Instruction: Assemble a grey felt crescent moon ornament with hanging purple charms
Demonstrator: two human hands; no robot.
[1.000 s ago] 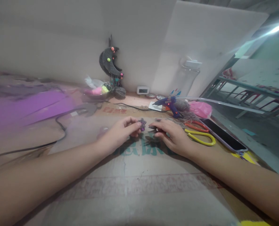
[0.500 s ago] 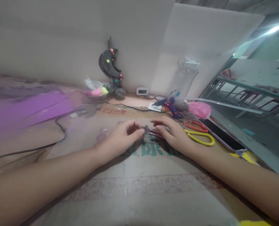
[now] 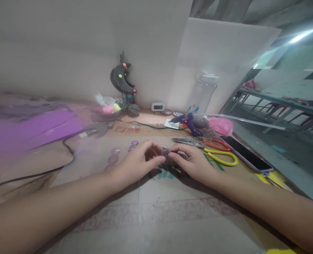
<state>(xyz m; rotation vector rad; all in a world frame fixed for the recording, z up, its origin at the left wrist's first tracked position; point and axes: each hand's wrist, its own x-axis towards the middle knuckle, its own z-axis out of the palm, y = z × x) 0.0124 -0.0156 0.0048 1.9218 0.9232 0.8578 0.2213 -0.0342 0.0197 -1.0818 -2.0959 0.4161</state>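
My left hand (image 3: 137, 163) and my right hand (image 3: 192, 161) meet at the middle of the cardboard-covered table (image 3: 156, 211). Both pinch a small purple ornament (image 3: 166, 154) between their fingertips, just above the cardboard. The fingers of both hands are curled round it, and most of the piece is hidden. A small purple heart-shaped piece (image 3: 133, 144) lies on the cardboard just beyond my left hand.
Yellow-handled scissors (image 3: 220, 158) and orange-handled pliers (image 3: 216, 144) lie right of my right hand, then a phone (image 3: 245, 153). A blue glue gun (image 3: 186, 121), a pink bag (image 3: 221, 125), a clear jar (image 3: 205, 91), a black moon ornament (image 3: 121, 78) and a black cable (image 3: 66, 148) stand farther back.
My hands have come together; the purple ornament held up in my left fingers a second ago is now pinched by both hands low over the cardboard. The view has tilted slightly.
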